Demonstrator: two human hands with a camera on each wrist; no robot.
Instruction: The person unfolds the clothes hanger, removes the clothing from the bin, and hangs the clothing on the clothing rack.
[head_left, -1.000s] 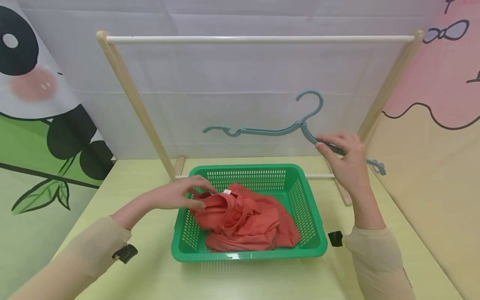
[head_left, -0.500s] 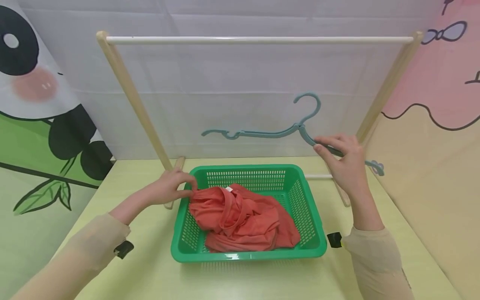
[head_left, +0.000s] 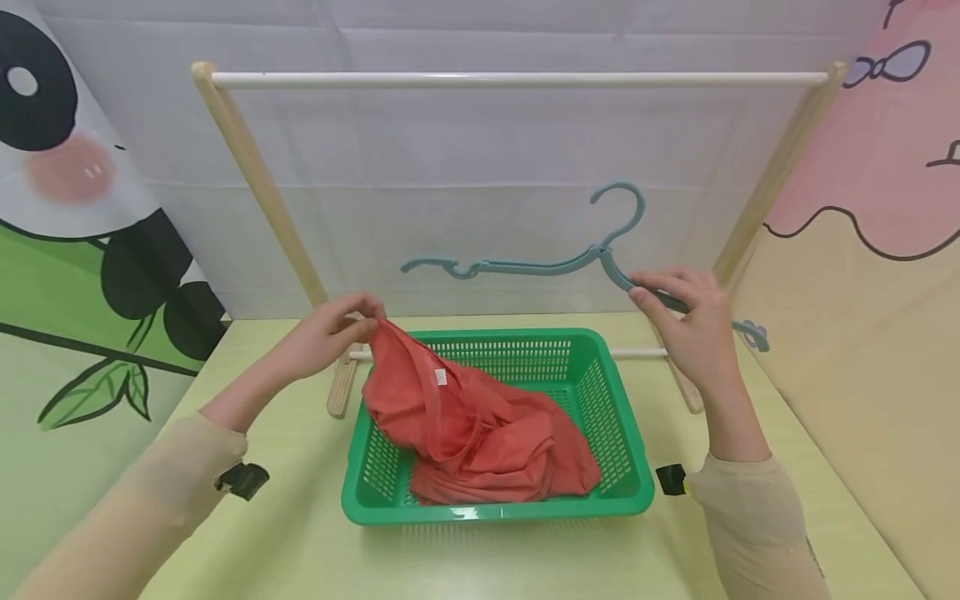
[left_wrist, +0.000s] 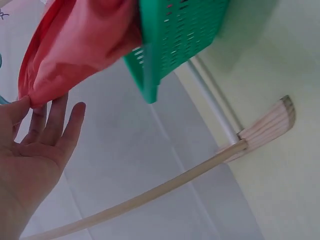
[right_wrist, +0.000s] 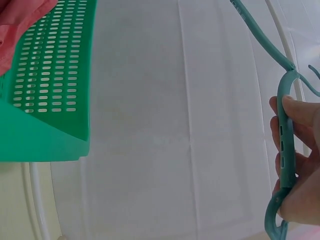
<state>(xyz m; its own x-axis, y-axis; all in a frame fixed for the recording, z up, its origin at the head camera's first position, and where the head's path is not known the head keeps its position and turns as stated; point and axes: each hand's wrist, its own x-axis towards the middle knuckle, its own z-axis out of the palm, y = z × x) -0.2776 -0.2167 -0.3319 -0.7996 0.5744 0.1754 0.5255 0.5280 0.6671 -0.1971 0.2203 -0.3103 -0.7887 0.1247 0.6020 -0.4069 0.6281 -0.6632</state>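
A crumpled red shirt point(head_left: 480, 425) with a white tag lies in a green plastic basket point(head_left: 637, 467). My left hand point(head_left: 322, 337) pinches the shirt's edge and holds it raised above the basket's back left corner. The left wrist view shows the shirt point(left_wrist: 85, 45) between thumb and fingertips of the left hand point(left_wrist: 37, 150). To the right, my right hand point(head_left: 690, 321) grips one arm of a blue-green clothes hanger point(head_left: 547, 268), whose hook points up. In the right wrist view, fingers and thumb of the right hand point(right_wrist: 302, 155) wrap the hanger point(right_wrist: 286, 135).
A rack with wooden posts and a white top rail point(head_left: 517, 80) stands behind the basket. Its left foot point(head_left: 343, 387) rests on the pale yellow table point(head_left: 420, 567). A light cloth backdrop point(head_left: 465, 167) hangs behind.
My left hand took hold of the shirt's edge at the basket's left side and lifted it up, pulling the cloth higher. The right hand and hanger stayed nearly still.
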